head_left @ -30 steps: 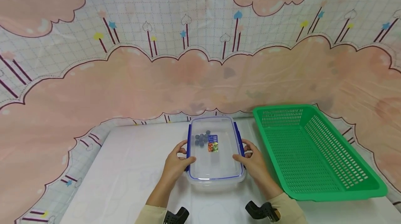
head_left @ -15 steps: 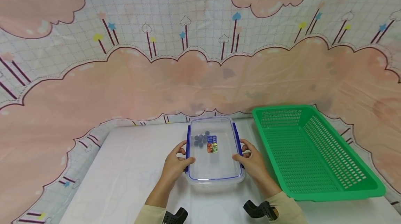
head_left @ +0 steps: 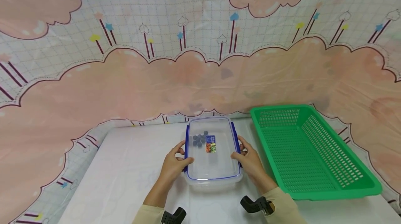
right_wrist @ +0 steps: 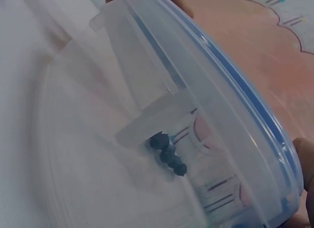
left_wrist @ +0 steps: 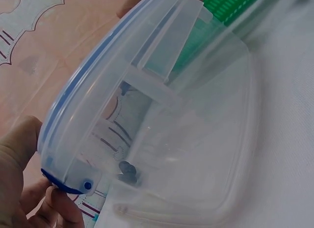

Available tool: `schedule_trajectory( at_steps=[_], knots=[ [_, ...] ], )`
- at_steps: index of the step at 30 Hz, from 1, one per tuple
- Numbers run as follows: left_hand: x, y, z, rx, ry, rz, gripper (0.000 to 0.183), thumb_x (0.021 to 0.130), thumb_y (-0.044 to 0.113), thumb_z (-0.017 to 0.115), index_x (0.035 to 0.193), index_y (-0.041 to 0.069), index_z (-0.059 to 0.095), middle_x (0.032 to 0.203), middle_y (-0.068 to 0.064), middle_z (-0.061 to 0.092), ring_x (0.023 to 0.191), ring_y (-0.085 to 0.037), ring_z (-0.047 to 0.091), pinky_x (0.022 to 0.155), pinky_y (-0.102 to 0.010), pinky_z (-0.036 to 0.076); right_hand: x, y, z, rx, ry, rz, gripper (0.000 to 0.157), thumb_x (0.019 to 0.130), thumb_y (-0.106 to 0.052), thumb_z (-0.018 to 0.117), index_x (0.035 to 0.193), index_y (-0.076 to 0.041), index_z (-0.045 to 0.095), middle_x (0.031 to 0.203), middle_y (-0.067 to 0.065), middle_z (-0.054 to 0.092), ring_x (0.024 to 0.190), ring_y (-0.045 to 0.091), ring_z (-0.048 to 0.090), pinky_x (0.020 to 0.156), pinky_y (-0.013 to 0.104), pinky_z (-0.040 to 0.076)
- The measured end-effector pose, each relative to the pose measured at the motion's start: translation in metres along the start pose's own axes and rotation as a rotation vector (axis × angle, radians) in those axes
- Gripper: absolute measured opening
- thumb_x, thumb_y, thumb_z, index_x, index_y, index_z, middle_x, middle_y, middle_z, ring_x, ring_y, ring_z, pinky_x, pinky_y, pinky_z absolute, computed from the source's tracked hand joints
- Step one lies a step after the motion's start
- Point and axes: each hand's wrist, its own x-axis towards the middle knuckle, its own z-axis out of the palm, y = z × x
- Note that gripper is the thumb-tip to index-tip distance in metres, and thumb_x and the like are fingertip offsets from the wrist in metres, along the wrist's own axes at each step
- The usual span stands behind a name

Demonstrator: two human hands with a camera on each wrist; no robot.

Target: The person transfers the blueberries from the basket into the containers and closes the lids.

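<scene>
A clear plastic food container [head_left: 216, 166] with a blue-edged lid lies on the white table, held between both hands. Several dark round berries, which look like blueberries [head_left: 199, 137], sit together inside toward its left; they also show through the wall in the right wrist view as a dark cluster [right_wrist: 167, 152]. My left hand [head_left: 173, 163] grips the left side, thumb over the lid and fingers by the blue latch [left_wrist: 64, 183]. On the opposite side my right hand [head_left: 249, 161] grips likewise, its thumb on the lid's edge. The lid covers the container.
A large green plastic basket [head_left: 338, 195] stands just right of the container, close to my right forearm. White cloth covers the table [head_left: 119, 175]. Behind it hangs a patterned curtain [head_left: 163, 84]. A small label [head_left: 210, 144] shows on the container.
The whole head view has shifted slightly, so everything appears a little farther left. Both hands keep their hold on the container's sides.
</scene>
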Motion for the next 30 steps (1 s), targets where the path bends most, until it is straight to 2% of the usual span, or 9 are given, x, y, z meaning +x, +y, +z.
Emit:
schedule_trajectory(
  at_steps=[8,16,30],
  knots=[
    [-0.0013,-0.0014,0.0026,0.003,-0.013,-0.016,0.075,0.077,0.008,0.078,0.145,0.014,0.048,0.106,-0.006,0.044,0.076,-0.015,0.055,0.060,-0.025,0.049,0.0025,0.0042,0.0007,0.068,-0.004,0.021,0.074,0.080,-0.001,0.062,0.149,-0.013,0.039,0.093,0.003,0.038,0.079,0.015,0.039,0.071,0.027,0.035],
    [0.0029,-0.0002,0.0028,0.014,-0.024,0.009,0.075,0.077,0.007,0.079,0.146,0.014,0.048,0.107,-0.008,0.046,0.071,-0.013,0.055,0.055,-0.023,0.047,0.0052,0.0040,0.0001,0.067,-0.002,0.003,0.070,0.081,0.000,0.062,0.147,-0.011,0.042,0.092,0.003,0.037,0.080,0.015,0.038,0.069,0.026,0.033],
    [0.0026,0.0000,0.0031,0.021,-0.054,0.008,0.076,0.077,0.009,0.079,0.146,0.014,0.048,0.109,-0.008,0.046,0.074,-0.014,0.056,0.059,-0.026,0.051,0.0007,0.0026,-0.0019,0.056,0.009,0.029,0.072,0.081,0.000,0.061,0.149,-0.010,0.041,0.090,0.003,0.040,0.080,0.015,0.039,0.067,0.025,0.033]
  ],
)
